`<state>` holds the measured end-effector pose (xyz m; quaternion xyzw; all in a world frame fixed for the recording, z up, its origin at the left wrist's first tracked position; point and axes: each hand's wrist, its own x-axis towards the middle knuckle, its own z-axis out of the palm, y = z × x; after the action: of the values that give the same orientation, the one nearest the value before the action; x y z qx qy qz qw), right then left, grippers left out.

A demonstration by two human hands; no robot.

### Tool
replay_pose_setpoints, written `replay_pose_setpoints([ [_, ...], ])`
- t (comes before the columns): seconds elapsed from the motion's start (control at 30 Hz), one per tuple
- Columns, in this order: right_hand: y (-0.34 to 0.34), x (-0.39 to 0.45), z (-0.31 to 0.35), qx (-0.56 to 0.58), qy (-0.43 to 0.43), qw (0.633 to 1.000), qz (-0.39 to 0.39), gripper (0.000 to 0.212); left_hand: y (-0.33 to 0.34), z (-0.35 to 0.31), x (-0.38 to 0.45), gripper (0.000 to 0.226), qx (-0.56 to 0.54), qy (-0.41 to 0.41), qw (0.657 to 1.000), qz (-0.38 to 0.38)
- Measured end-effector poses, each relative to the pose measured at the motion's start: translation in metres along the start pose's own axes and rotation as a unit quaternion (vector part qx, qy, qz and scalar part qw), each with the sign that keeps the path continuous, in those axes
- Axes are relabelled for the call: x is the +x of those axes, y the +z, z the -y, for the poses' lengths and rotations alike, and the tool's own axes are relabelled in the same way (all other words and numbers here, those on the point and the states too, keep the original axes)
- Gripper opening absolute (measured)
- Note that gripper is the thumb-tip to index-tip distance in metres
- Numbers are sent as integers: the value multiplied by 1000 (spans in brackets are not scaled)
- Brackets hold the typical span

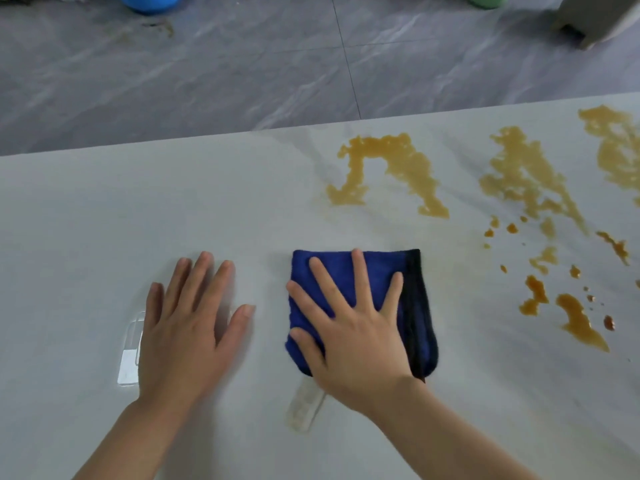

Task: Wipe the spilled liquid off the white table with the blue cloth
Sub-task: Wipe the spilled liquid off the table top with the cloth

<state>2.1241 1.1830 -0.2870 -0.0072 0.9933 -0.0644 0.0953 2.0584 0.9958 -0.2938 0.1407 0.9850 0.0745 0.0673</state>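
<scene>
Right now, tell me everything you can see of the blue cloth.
The blue cloth is a deep blue, plush-looking fabric, folded into a rough square with rounded near corners and a darker, almost black band along its right edge. It lies flat on the white table, near the front edge. The right hand presses on it, palm down with fingers spread. It sits left of and nearer than the brown spill, not touching it.

A grey marbled floor (242,74) is showing beyond my work surface, with a brownish stain (162,27) lying on it at upper left. A blue rounded object (150,2) is sitting at the top edge, cut off by the frame. A green one (486,0) is sitting further right, likewise cropped. A grey furniture piece (595,19) is standing at the top right corner.
</scene>
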Motion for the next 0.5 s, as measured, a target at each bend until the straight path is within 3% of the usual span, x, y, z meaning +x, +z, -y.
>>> replay_pose_setpoints([
  [0.13, 2, 58, 4, 9, -9, 999, -42, 58, 0, 0, 0, 68, -6, 0, 1000, -1],
  [0.27, -10, 103, -31, 11, 54, 997, -45, 56, -2, 1, 1, 70, -2, 10, 1000, -9],
  [0.43, -17, 78, -84, 21, 202, 979, -32, 59, -1, 3, 0, 65, -18, 9, 1000, 4],
  [0.5, -11, 51, -67, 16, 204, 979, -25, 63, -2, 3, 1, 66, -11, 9, 1000, 9],
])
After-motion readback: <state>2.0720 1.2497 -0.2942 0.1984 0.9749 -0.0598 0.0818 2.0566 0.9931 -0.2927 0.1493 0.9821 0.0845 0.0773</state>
